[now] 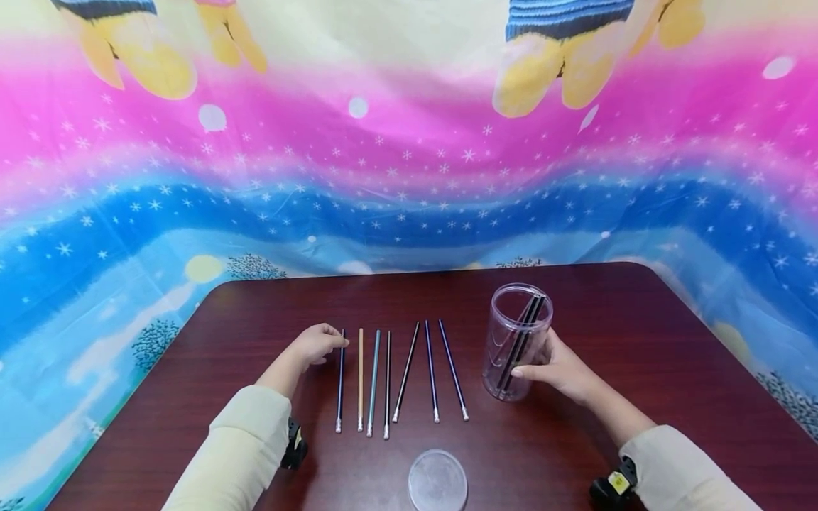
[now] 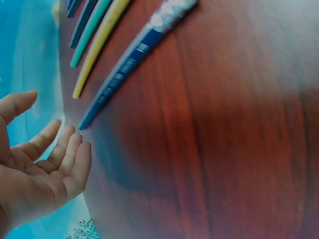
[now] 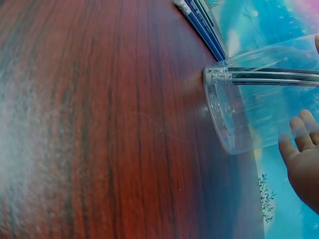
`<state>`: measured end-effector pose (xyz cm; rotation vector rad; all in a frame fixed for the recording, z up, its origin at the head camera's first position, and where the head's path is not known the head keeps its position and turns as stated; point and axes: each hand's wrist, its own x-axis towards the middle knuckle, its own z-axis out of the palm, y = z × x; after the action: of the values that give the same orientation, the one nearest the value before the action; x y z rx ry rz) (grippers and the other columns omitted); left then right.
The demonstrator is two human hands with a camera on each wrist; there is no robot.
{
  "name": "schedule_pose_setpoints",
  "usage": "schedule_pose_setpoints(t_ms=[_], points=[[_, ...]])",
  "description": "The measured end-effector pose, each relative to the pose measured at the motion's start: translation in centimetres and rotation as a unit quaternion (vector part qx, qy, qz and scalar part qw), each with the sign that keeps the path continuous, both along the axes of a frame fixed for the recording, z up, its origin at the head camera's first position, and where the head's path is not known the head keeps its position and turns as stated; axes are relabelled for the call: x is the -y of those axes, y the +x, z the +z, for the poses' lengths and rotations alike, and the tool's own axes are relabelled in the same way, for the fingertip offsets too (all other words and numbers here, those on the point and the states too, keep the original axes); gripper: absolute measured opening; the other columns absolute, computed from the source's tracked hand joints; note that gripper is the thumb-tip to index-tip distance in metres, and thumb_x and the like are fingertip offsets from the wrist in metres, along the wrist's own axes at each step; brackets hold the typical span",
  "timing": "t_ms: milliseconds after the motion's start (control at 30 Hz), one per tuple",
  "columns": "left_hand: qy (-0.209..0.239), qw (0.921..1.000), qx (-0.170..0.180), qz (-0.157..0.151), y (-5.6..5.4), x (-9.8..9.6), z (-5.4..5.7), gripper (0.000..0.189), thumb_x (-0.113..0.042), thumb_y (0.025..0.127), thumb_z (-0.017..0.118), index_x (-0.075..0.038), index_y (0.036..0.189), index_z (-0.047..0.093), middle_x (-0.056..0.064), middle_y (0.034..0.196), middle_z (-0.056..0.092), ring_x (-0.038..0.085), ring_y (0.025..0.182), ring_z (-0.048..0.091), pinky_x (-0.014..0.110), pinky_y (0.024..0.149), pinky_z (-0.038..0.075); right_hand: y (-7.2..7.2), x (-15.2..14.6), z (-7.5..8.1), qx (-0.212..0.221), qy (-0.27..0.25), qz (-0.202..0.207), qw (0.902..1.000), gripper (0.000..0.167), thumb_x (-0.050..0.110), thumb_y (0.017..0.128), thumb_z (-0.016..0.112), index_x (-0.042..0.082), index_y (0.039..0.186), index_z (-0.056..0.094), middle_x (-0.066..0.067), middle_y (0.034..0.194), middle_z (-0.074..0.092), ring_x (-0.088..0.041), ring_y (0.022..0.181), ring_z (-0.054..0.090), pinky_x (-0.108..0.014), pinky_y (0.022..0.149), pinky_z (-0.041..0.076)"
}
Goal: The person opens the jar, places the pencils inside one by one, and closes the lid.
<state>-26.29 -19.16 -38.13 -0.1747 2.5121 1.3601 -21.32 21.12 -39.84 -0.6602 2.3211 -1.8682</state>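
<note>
My left hand (image 1: pixel 317 343) is at the far end of the dark blue pencil (image 1: pixel 341 383), leftmost in a row on the table. In the left wrist view, thumb and fingers stand apart and this pencil (image 2: pixel 122 72) lies just beyond the fingertips; whether they touch is unclear. With thumb in front and fingers partly hidden behind, my right hand (image 1: pixel 559 369) grips a clear plastic jar (image 1: pixel 495 355). Black pencils (image 1: pixel 520 348) lean inside it, eraser ends down, as the right wrist view shows.
Right of the blue pencil lie a yellow pencil (image 1: pixel 361 380), a teal pencil (image 1: pixel 373 383) and several dark ones, erasers toward me. A round clear lid (image 1: pixel 437 481) lies at the front of the brown table (image 1: pixel 255 312). A patterned curtain (image 1: pixel 396 213) hangs behind.
</note>
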Motion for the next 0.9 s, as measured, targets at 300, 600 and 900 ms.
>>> schedule_pose_setpoints(t_ms=[300,600,900], points=[[-0.033,0.9993,0.011,0.016,0.2,0.4,-1.1,0.020,-0.014,0.079,0.059,0.000,0.079,0.046,0.010,0.075,0.046,0.023,0.073,0.047,0.039,0.068,0.048,0.1,0.1,0.2,-0.003,-0.010,0.017,0.9998,0.073,-0.001,0.075,0.062,0.001,0.130,0.014,-0.030,0.122,0.036,-0.027,0.104,0.049,-0.024,0.079,0.043],[-0.136,0.9903,-0.001,-0.029,-0.6,0.2,-1.5,0.033,-0.016,0.078,0.062,-0.010,0.053,0.043,0.000,0.051,0.035,0.011,0.044,0.042,0.026,0.051,0.048,0.2,0.3,0.4,-0.008,-0.009,0.010,0.9999,0.073,-0.002,0.074,0.062,-0.001,0.130,0.015,-0.031,0.121,0.037,-0.021,0.103,0.050,-0.023,0.078,0.043],[-0.270,0.9607,-0.020,-0.060,-0.6,-0.5,-1.5,0.034,-0.024,0.082,0.059,-0.006,0.054,0.052,-0.002,0.043,0.037,0.009,0.038,0.040,0.020,0.043,0.040,0.2,0.2,0.3,-0.012,-0.008,0.014,0.9998,0.071,-0.004,0.075,0.061,-0.001,0.129,0.015,-0.032,0.120,0.036,-0.016,0.101,0.051,-0.023,0.078,0.044]])
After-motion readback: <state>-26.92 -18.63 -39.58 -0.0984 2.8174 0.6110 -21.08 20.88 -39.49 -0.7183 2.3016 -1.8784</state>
